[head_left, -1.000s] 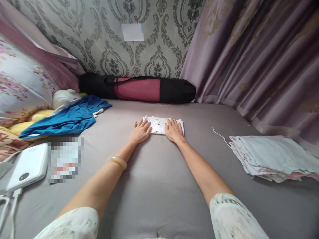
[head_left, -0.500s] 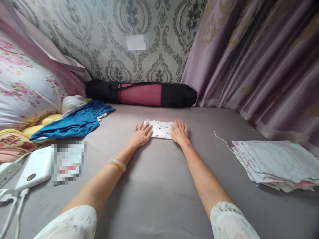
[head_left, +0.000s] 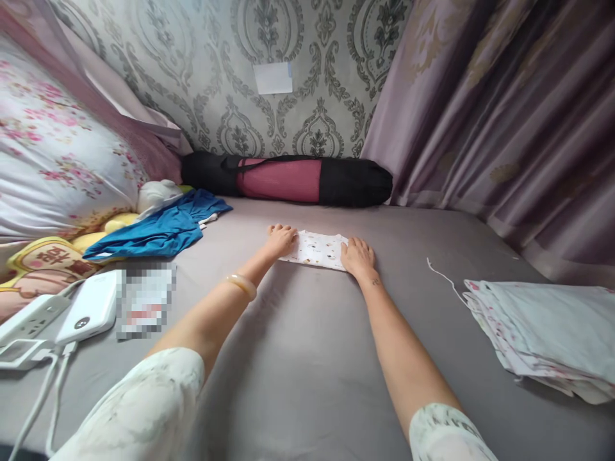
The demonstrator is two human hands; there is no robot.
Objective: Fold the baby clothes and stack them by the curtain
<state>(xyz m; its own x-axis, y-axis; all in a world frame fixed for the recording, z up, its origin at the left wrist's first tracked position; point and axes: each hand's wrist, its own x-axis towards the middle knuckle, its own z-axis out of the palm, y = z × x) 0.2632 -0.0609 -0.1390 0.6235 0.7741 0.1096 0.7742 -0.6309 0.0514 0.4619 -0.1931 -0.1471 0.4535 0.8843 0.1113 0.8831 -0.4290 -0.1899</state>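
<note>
A small white garment (head_left: 317, 250) with a scattered print lies folded into a flat rectangle on the grey bed sheet (head_left: 307, 358). At its left end, my left hand (head_left: 281, 241) has its fingers bent and closed about the edge. My right hand (head_left: 358, 256) grips the opposite end, its thumb on the printed face and its fingers curled over the far side. Both palms hide the ends of the cloth. A pale bangle (head_left: 243, 285) circles my left forearm.
A black and pink bag (head_left: 278, 180) lies along the patterned wall. Left are a blue cloth (head_left: 148, 234), floral pillow (head_left: 57, 153), white power bank (head_left: 91, 306) and power strip (head_left: 33, 317) with cables. Folded cloths (head_left: 552, 333) are stacked at right, near the curtain (head_left: 442, 115).
My hands lay flat with fingers spread on the garment's ends; now the fingers are curled around them. The whole view has shifted slightly, so things appear further right.
</note>
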